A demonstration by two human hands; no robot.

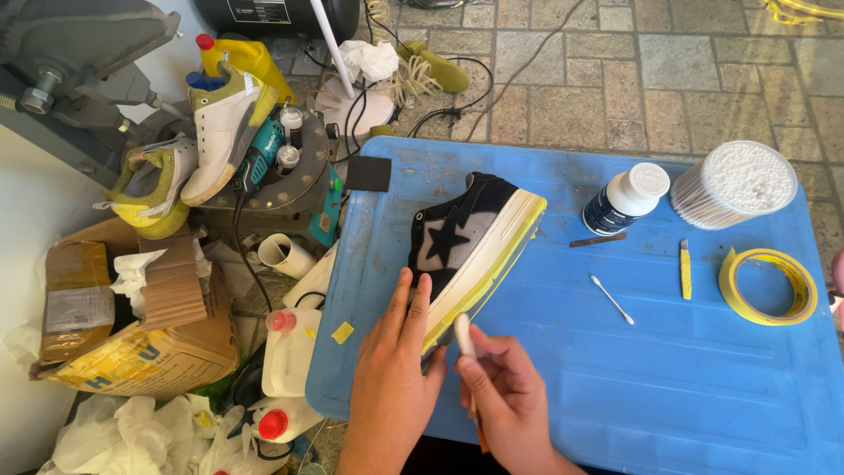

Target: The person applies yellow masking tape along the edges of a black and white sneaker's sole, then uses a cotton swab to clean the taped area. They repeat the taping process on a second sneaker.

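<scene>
Your right hand (505,396) grips a small brush (463,339) against the yellowed sole. Your left hand (396,365), fingers flat, steadies the black sneaker (466,237) tilted on the blue surface (615,378).

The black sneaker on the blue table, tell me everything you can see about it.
The black low-top sneaker with a grey side panel and black star lies tilted on its side on the scuffed blue plastic table, sole facing right. Its thick whitish sole edge looks yellowed along the rim. The upper looks like suede. The left hand rests flat on the near end, steadying it. The right hand holds a thin stick-like tool with a pale tip against the sole edge.
</scene>
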